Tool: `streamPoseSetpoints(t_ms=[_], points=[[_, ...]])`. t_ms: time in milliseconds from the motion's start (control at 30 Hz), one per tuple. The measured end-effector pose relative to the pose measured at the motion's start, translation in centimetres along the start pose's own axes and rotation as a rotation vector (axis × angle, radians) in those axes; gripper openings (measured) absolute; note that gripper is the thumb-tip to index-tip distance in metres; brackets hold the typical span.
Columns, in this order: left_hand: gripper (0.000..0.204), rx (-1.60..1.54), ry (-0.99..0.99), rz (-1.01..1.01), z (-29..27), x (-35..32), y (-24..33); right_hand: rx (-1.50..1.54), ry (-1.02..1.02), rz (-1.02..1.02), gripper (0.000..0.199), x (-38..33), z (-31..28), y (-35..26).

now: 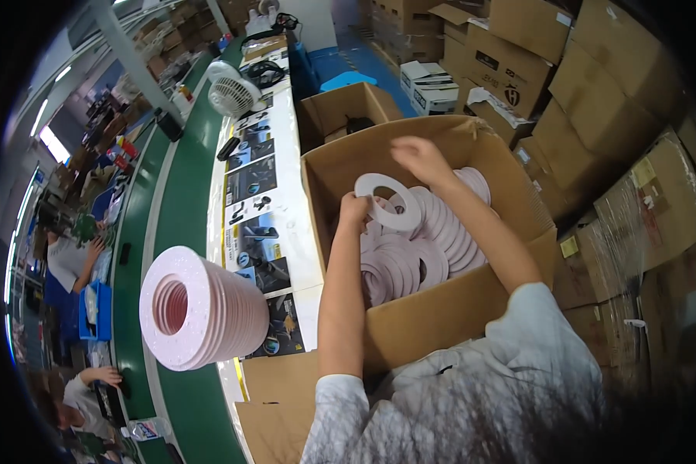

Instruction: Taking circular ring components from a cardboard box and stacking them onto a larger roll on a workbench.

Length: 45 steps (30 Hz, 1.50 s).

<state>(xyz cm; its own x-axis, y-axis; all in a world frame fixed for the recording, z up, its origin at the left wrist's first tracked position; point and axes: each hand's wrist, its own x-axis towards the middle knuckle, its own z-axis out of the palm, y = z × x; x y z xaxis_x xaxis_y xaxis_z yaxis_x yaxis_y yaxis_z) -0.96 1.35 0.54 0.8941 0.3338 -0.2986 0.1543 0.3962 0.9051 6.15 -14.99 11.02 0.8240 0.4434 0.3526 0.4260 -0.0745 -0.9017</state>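
Observation:
My left hand (353, 210) pinches the edge of a flat white ring (399, 222) with a round hole, held tilted above an open cardboard box (433, 321). Just beyond the ring, my right hand (424, 159) hovers over the box with its fingers curled together; whether anything is between them cannot be made out. Inside the box lie many similar pale pink rings (458, 241), some in overlapping rows, some in loose piles. To the left, a tall stack of pinkish rings (243, 313) stands on the workbench, their holes lined up.
Printed sheets (251, 178) cover the bench beside a green conveyor belt (179, 193). A white fan (233, 91) stands farther along. Another open box (340, 108) sits beyond mine. Stacked cartons (611, 100) line the right. Across the belt, people work near a blue bin (95, 311).

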Motion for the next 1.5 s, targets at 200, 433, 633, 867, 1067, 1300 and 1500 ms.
streamPoseSetpoints(t_ms=[200, 433, 633, 867, 1067, 1300, 1500], points=[[0.032, -0.484, 0.014, 0.002, 2.9, -1.2, -0.4, 0.466, 0.029, 1.030, 0.030, -7.4, -3.2, 7.7], [0.041, -0.087, -0.024, 0.087, 5.0, -2.2, -1.4, 0.688, 0.147, 0.671, 0.028, -5.0, -1.0, 7.3], [0.054, 0.107, 0.103, -0.030, 5.1, -2.2, -0.5, -0.730, 0.244, -0.492, 0.022, 1.0, -7.5, 3.5], [0.055, 0.098, 0.038, -0.018, 4.2, -1.6, 0.2, -1.622, -0.973, -0.331, 0.022, -3.7, -12.1, 15.9], [0.047, 0.237, -0.028, -0.059, 3.9, -2.7, 0.4, -1.257, 0.182, -0.910, 0.013, 0.1, -11.4, 8.1], [0.022, 0.450, -0.086, 0.077, 4.4, -2.0, 0.7, -1.502, -0.041, -0.520, 0.011, -0.7, -12.3, 13.5], [0.017, 0.670, -0.050, 0.228, 3.5, -1.4, -1.6, -1.382, -0.429, -0.314, 0.016, -3.3, -11.5, 15.2]])
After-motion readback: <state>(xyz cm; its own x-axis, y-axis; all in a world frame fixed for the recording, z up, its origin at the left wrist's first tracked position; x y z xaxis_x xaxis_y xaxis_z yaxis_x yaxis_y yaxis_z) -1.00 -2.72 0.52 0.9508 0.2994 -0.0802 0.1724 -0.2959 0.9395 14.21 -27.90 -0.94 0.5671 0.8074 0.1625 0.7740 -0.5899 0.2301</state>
